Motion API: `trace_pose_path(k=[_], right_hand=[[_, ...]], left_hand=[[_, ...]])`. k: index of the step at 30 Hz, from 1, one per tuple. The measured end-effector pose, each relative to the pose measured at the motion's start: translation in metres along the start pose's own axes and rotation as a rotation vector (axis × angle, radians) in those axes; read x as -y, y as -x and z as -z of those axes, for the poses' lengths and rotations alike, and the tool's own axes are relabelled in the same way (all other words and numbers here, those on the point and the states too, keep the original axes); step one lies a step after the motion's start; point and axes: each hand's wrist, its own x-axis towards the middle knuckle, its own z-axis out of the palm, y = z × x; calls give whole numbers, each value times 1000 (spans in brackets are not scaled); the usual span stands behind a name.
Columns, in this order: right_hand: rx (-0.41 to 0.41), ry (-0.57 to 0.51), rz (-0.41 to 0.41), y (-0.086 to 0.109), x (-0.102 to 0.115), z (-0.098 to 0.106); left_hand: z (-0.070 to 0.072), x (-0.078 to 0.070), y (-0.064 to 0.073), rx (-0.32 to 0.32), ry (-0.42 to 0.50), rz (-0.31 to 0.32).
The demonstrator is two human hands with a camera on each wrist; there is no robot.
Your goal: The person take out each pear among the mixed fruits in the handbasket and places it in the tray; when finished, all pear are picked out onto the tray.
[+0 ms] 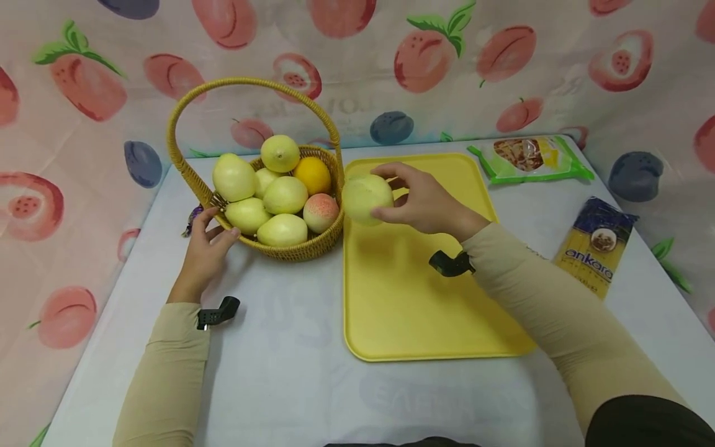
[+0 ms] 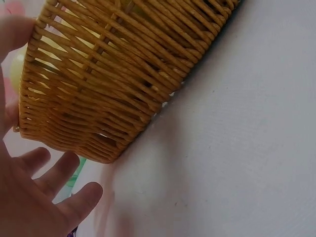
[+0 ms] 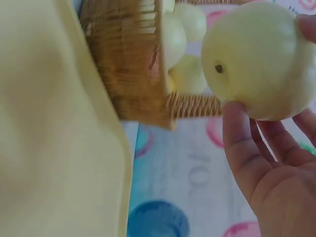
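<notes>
My right hand (image 1: 421, 202) holds a round pale yellow-green fruit (image 1: 365, 200) between thumb and fingers, over the left part of the yellow tray (image 1: 424, 310) and close to the basket's right side. A small dark stem spot shows on the fruit (image 3: 254, 59) in the right wrist view. At the front left of the wicker basket (image 1: 296, 251), my left hand (image 1: 206, 251) grips the rim with thumb and forefinger. Its other fingers (image 2: 81, 202) stand spread below the wicker. Several pale yellow-green fruits (image 1: 285, 195), an orange (image 1: 313, 175) and a peach (image 1: 321, 213) fill the basket.
A tall arched handle (image 1: 246, 81) rises over the basket. A green snack packet (image 1: 533, 160) lies behind the tray's right corner, and an "ankara" pasta packet (image 1: 598, 248) is at the right. Something purple and shiny (image 1: 193, 218) sits left of the basket. A fruit-print cloth (image 1: 357, 74) hangs behind.
</notes>
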Motion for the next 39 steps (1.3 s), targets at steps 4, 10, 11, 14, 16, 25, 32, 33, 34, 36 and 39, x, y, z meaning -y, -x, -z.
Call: trace_pose_path(k=[4,10,11,14,16,25,32,33,34,36,39], right_hand=[[-28,-22,-33,4,-12,10],[-96,-67,-95,3,-33,22],[-104,-70,-110,2,-36,24],[-122,-72,-156,-1,-46,27],[-135,-72,-188,-3,-53,27],[-187,-73,-282,-16,-83,30],[-200,-2,-319,-35,-100,28],[-203,2,-319,-38,-102,27],[-204,7,-322,-41,-104,26],[-202,14,-326,-47,-106,24],[-192,16,-334,-56,-109,19]], left_hand=[[0,0,0,-14,-9,-13],[-1,2,0,-36,-3,-35],[-1,2,0,-37,-3,-38],[-2,2,0,-41,3,-48],[-2,2,0,-40,2,-52],[-1,1,-2,-20,11,-62],[-2,4,-2,-24,29,-56],[-3,4,-3,-27,38,-61],[-3,5,-3,-29,44,-61],[-4,6,-3,-30,53,-59],[-5,7,-2,-29,49,-47]])
